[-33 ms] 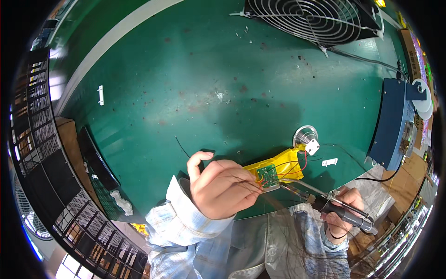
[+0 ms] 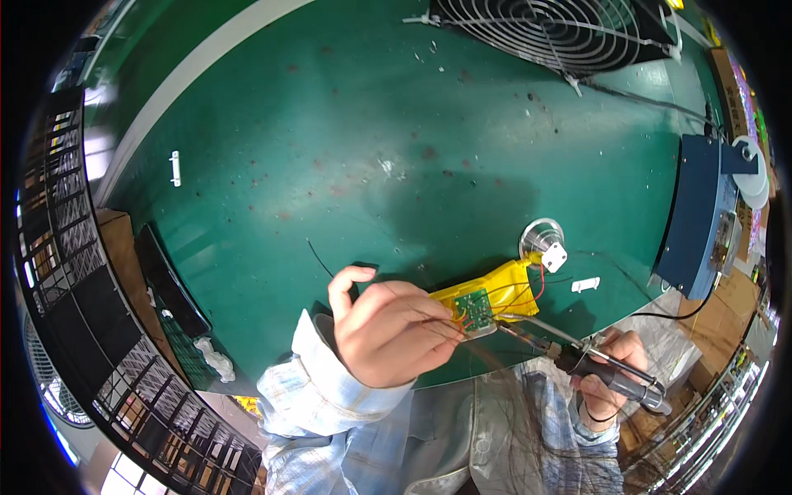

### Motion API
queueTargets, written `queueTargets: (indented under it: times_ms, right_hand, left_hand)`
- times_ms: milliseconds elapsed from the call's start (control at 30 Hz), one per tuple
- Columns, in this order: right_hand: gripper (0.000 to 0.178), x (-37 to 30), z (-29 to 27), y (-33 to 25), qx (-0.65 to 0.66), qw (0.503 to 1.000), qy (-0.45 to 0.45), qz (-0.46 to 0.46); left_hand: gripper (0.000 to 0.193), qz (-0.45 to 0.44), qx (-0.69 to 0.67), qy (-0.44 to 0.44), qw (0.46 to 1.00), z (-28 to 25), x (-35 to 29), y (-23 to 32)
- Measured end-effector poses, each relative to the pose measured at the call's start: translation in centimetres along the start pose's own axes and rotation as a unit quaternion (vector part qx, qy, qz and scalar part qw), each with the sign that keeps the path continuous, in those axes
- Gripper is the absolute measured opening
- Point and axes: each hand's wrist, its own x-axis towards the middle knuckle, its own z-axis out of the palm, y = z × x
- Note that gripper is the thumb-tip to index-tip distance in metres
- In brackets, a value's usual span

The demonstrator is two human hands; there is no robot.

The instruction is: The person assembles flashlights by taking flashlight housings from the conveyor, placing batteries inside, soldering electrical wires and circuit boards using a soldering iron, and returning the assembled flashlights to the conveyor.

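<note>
Across the near edge of the green table lies a yellow-wrapped pack with a small green circuit board on it. My left hand is at the board's left edge, fingertips pinched on thin orange and red wires; its index finger is raised. In my right hand is a black-handled soldering iron with a thin metal feed tube running along it. Its tip reaches the right edge of the board; exact contact is too small to tell. A white connector rests against a shiny round metal piece beyond the pack.
A black fan with a wire guard stands at the far right. A blue soldering station with a white reel sits at the right edge. Small white strips lie on the table. At left are a black tray and crumpled tissue.
</note>
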Motion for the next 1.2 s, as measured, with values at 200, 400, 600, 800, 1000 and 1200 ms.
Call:
queueTargets:
  times_ms: [200,400,600,800,1000,1200]
  right_hand:
    - [0.034,-0.2,0.3,-0.2,0.067,0.997,0.028,0.006]
    - [0.037,-0.6,-0.1,0.5,0.043,0.998,0.026,-0.042]
    - [0.036,-0.9,-0.2,1.6,0.061,0.996,0.015,-0.058]
    - [0.036,-0.8,-0.5,1.6,0.051,0.998,-0.007,-0.038]
    - [0.042,-0.1,0.3,0.9,0.024,1.0,0.005,0.005]
    - [0.043,-0.3,0.4,0.7,0.017,0.999,0.02,0.039]
  left_hand:
    - [0.014,-0.024,-0.026,-0.012,0.999,-0.1,0.2,-0.2]
    - [0.018,-0.022,-0.042,0.008,0.999,0.4,0.4,0.1]
    - [0.022,0.061,0.001,0.008,0.998,1.0,-0.2,-0.6]
    - [0.028,0.06,0.036,0.042,0.997,1.1,-0.3,-0.3]
    - [0.024,0.015,0.036,-0.005,0.999,0.3,0.0,0.2]
    - [0.018,0.006,0.028,-0.014,0.999,0.3,0.0,0.2]
